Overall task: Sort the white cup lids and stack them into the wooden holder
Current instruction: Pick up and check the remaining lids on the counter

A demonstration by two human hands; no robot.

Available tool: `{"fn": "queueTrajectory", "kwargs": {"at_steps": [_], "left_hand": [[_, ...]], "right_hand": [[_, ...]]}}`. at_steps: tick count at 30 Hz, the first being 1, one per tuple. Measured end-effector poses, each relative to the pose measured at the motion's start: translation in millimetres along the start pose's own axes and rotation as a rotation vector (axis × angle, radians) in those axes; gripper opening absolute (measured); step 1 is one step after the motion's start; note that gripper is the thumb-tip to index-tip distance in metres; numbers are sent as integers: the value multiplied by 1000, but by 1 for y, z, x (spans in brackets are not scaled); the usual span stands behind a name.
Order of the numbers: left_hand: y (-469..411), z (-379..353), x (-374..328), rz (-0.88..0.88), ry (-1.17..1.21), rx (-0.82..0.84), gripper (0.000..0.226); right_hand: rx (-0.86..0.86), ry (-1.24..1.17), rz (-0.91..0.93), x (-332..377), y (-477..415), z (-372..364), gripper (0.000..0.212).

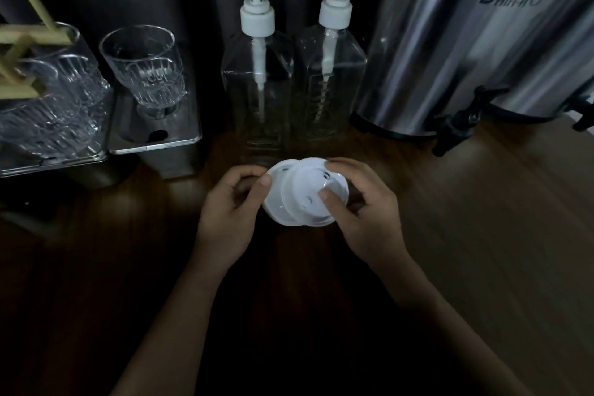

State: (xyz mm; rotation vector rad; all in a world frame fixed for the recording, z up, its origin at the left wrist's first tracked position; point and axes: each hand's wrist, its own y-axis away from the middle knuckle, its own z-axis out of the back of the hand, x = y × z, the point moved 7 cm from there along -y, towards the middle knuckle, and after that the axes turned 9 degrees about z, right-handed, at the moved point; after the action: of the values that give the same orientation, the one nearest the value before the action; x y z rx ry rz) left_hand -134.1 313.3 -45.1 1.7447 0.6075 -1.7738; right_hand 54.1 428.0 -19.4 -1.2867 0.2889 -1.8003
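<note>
Head view, angled down over a dark wooden counter. Nearest the lens, two bare forearms reaching in from the bottom edge. Between them, at the middle of the counter, two white cup lids, overlapped and tilted, not seated square on each other; contact with the wood unclear. Left hand: fingers curled, thumb pinching the left rim of the rear lid. Right hand: thumb pressed on the front lid's top, fingers curled over its far edge. Both clamped on the lids, neither let go.

Looks like the sorting step: aligning or parting the pair ahead of stacking. Calls next for squaring the rims for a flush fit without crushing the thin plastic, then carrying the set leftward toward the pale wooden frame at the far left edge, possibly the holder; too cropped to tell.

Just behind the hands, two clear pump bottles side by side, white dispensers on top. Left of those, a ribbed drinking glass upright on a clear stand, with more glasses crowded beneath the wooden frame. Farthest back on the right, a tall steel urn with a black tap, standing on the counter.
</note>
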Motion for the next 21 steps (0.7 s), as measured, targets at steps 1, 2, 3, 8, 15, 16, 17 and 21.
{"fn": "queueTrajectory", "kwargs": {"at_steps": [1,2,3,8,15,16,17,21], "left_hand": [[0,-1,0,-1,1,10,10],[1,-1,-1,-4,4,19,12],[1,-2,-2,-9,9,29,13],[5,-8,-7,-41,21,82,18],[9,-18,-8,-33,13,172,19],[9,-18,-8,-27,10,180,19],[9,-18,-8,-23,7,185,19],[14,-20,-9,4,28,201,29]], "right_hand": [[11,-3,-3,0,0,-1,32],[21,-13,-16,-1,0,-3,33],[30,-29,-41,-1,1,-4,35],[14,-145,-179,-5,3,-3,43],[26,14,9,-3,-1,-3,31],[30,19,6,-4,-1,-3,32],[36,19,1,-5,0,-4,32],[53,67,12,0,1,-7,38]]}}
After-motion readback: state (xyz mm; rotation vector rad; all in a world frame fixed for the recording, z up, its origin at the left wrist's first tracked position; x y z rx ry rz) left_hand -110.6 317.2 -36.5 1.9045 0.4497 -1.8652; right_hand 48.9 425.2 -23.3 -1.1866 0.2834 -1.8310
